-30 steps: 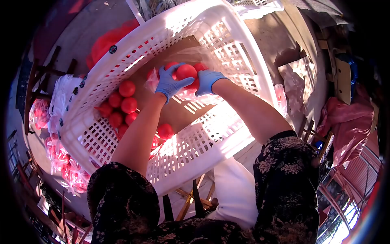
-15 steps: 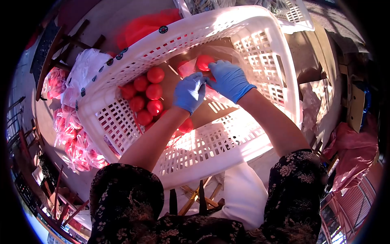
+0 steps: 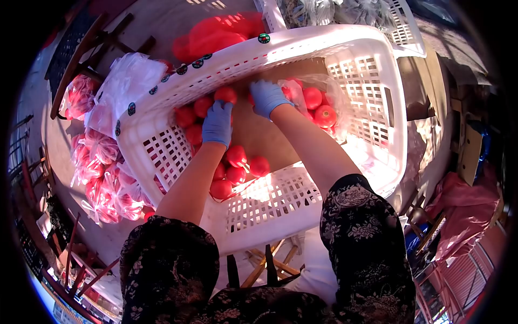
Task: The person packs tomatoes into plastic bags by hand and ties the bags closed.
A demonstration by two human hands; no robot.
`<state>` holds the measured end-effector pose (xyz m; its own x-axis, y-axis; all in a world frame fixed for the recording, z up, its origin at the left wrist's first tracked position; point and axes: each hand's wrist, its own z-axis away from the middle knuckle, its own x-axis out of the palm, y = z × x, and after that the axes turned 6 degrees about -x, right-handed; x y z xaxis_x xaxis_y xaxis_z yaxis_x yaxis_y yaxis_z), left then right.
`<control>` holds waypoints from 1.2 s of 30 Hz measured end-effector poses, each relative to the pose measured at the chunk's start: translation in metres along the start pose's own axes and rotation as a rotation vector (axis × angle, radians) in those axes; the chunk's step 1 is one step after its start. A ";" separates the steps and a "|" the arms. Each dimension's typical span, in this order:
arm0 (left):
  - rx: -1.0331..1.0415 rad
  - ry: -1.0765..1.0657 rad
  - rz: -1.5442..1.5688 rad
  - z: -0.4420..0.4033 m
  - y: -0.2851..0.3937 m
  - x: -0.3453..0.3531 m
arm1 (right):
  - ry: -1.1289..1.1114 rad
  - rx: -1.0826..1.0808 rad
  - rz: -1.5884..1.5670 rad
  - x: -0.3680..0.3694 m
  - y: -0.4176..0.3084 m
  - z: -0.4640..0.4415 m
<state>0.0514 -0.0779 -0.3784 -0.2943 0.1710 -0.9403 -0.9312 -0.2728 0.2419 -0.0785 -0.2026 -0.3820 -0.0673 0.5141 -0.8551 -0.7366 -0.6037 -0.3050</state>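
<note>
Several red tomatoes (image 3: 236,156) lie on brown cardboard at the left side of a white slatted plastic basket (image 3: 396,124). My left hand (image 3: 217,125), in a blue glove, has its fingers closed around a tomato (image 3: 225,94) near the far wall. Further right, my right hand (image 3: 267,99), gloved in blue too, curls over another tomato, of which only a red sliver shows beside the fingers. Just right of that hand is a clear plastic bag (image 3: 339,97) with several tomatoes (image 3: 325,116) in it.
Filled clear bags (image 3: 102,181) and clear plastic sheeting (image 3: 129,81) lie on the floor left of the basket. Red netting (image 3: 221,33) is beyond its far rim. Another white crate (image 3: 413,35) with plastic bags stands at the far right.
My hands were close together at the bag and are now apart. My left hand has moved left onto a tomato; my right has shifted slightly left. The bag's tomatoes are more exposed.
</note>
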 end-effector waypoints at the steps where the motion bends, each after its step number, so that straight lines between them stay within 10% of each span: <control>1: 0.007 0.032 0.094 0.001 0.000 -0.002 | 0.013 -0.062 -0.090 -0.005 -0.005 0.007; 7: -0.488 0.110 0.292 0.018 0.012 0.007 | 0.266 -0.249 0.164 -0.012 -0.044 0.014; 17: -0.290 -0.468 0.154 -0.012 -0.015 0.048 | 0.045 0.139 0.429 0.000 -0.097 -0.031; 20: -0.087 0.019 0.324 0.001 -0.071 0.153 | 0.050 0.166 0.691 0.018 -0.104 -0.045; 24: -0.229 -0.231 0.235 0.009 -0.040 0.098 | -0.001 0.057 0.952 0.037 -0.108 -0.058; 26: -0.338 -0.393 0.175 0.003 0.002 0.035 | 0.087 -0.011 0.645 0.031 -0.095 -0.062; 31: -0.263 -0.040 0.618 0.012 0.027 0.005 | -0.053 -0.150 0.021 -0.054 -0.027 0.002; 36: -0.206 0.056 1.315 0.007 0.071 -0.042 | -0.077 0.095 -0.805 -0.143 0.056 0.092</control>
<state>-0.0038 -0.0980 -0.3199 -0.9295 -0.3657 -0.0467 0.0875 -0.3417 0.9357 -0.1721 -0.2536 -0.2382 0.4638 0.8112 -0.3562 -0.6325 0.0216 -0.7743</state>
